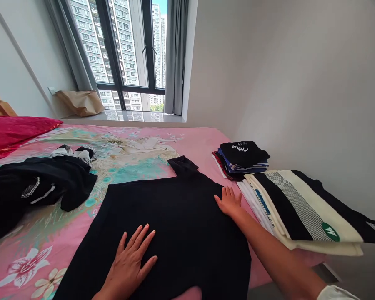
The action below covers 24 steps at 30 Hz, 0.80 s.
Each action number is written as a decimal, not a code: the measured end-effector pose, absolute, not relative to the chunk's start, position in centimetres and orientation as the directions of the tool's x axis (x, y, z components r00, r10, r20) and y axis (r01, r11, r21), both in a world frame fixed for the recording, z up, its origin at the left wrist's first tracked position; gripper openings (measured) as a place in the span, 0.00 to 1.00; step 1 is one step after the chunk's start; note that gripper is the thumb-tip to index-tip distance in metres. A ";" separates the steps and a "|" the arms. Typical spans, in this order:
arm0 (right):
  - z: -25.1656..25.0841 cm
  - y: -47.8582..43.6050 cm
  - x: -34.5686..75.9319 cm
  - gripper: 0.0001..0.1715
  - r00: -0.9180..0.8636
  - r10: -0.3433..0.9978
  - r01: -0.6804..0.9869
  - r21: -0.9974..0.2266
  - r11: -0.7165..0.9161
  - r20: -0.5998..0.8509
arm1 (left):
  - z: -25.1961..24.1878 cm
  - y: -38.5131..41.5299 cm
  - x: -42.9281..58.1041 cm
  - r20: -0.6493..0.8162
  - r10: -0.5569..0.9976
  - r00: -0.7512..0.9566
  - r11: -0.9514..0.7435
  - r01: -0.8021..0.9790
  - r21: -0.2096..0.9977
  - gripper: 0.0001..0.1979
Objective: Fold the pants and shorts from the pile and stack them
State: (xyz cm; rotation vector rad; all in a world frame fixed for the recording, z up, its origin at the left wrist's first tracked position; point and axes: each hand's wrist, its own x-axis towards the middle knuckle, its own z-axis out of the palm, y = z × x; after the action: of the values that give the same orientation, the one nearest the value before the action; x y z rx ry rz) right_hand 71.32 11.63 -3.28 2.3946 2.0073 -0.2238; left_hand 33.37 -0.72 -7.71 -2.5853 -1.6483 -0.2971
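Observation:
A black garment point(178, 225) lies spread flat on the bed, with a collar-like part point(183, 165) sticking out at its far side. Whether it is a shirt or a sweater I cannot tell. My left hand point(131, 254) rests on its near left part, fingers stretched out. Palm down, my right hand point(229, 201) presses on its right edge with the fingers apart. Neither hand grips anything. Just right of my right hand is a stack of folded clothes with a cream, black and grey striped top point(300, 208) uppermost.
Behind that stack sits a smaller pile topped by a black folded shirt point(245, 153). Crumpled dark clothes point(50, 179) lie at the left on the floral pink bedsheet point(200, 141). A red pillow point(18, 131) and a brown paper bag point(81, 103) are farther back, near the window.

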 end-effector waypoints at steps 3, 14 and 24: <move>-3.8 8.2 68.7 0.40 -0.018 0.997 0.992 -0.126 0.009 -0.075 | -7.9 -0.7 33.4 0.204 0.893 0.402 -0.421 0.905 0.059 0.31; -4.7 1.3 72.8 0.43 0.360 0.926 0.927 -0.071 -0.369 -0.115 | -7.4 -0.7 33.8 0.187 0.915 0.358 -0.375 0.925 0.065 0.30; -6.5 -3.0 70.1 0.42 0.112 0.986 0.974 -0.185 -0.133 -0.123 | -7.1 -1.8 33.2 0.146 0.942 0.303 -0.311 0.950 0.035 0.29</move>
State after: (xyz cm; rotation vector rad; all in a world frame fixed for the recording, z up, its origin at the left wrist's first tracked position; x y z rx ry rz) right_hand 70.08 -3.00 -6.45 2.3844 2.1046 -0.3464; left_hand 33.22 -1.79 -7.07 -2.4887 -1.8089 -0.2152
